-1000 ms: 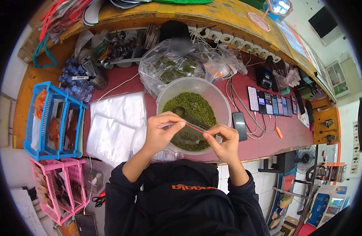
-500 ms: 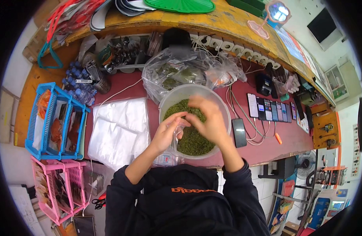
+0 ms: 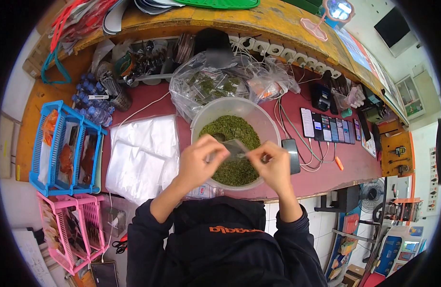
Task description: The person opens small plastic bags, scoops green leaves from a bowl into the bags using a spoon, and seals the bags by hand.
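Note:
A small clear plastic bag is stretched between my two hands, above a round translucent tub. Dried green flakes cover the bottom of the tub. My left hand pinches one side of the bag at the tub's left. On the other side, my right hand pinches the bag's right edge near the tub's right rim. Whether the bag holds any flakes is hard to make out. Just behind the tub lies a large clear bag with small packets of green flakes in it.
White plastic bags lie stacked left of the tub. Blue baskets and a pink rack stand farther left. On the right are a dark phone, a row of phones with cables, and an orange cutter.
My right hand has come down from over the flakes to the tub's right side. Both hands are now farther apart, with the small bag pulled out flat between them.

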The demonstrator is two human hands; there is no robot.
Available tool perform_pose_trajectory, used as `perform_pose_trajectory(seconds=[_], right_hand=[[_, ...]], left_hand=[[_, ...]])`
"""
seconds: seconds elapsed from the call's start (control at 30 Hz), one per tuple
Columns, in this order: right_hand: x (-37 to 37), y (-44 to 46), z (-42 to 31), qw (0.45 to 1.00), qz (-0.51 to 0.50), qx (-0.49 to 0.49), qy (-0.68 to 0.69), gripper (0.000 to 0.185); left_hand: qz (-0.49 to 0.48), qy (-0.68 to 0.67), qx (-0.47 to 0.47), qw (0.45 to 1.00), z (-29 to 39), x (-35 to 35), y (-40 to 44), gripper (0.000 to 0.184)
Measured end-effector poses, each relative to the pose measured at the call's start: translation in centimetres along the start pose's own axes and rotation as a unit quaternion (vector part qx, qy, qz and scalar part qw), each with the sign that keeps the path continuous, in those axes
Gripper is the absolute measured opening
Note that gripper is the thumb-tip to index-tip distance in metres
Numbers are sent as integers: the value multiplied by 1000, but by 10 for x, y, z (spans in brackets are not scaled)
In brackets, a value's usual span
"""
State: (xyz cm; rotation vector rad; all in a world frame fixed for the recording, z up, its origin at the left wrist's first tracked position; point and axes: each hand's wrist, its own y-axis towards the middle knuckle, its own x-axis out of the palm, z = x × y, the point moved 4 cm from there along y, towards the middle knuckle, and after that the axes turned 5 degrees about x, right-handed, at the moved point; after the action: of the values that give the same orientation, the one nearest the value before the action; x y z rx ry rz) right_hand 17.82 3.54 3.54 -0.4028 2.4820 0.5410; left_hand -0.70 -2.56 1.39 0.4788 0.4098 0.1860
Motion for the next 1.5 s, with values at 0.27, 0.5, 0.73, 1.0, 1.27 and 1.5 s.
perform_pose_trajectory(seconds=[0.27,0.5,0.73,1.0,1.27,1.5], right_hand=[[31,-21,11,898,-257,206,291,16],[8,-11,0,993,-101,27,-53,16],[-3,-6,7,959,-210,139,135,14],[13,0,-19,989,-146,5,-39,28],[83,27,74,927,-210,5,-311,14],[85,31,58,897,-171,-119,-390,12]], left_hand=[[-102,-32,-25,994,5,22,-10,23],[-77,115,-44,989,16,7,-6,27],[-259,192,-61,945,-29,3,5,32],[-80,143,116,980,0,19,8,47],[38,173,89,980,-6,-39,11,52],[31,103,115,987,-16,-51,3,67]])
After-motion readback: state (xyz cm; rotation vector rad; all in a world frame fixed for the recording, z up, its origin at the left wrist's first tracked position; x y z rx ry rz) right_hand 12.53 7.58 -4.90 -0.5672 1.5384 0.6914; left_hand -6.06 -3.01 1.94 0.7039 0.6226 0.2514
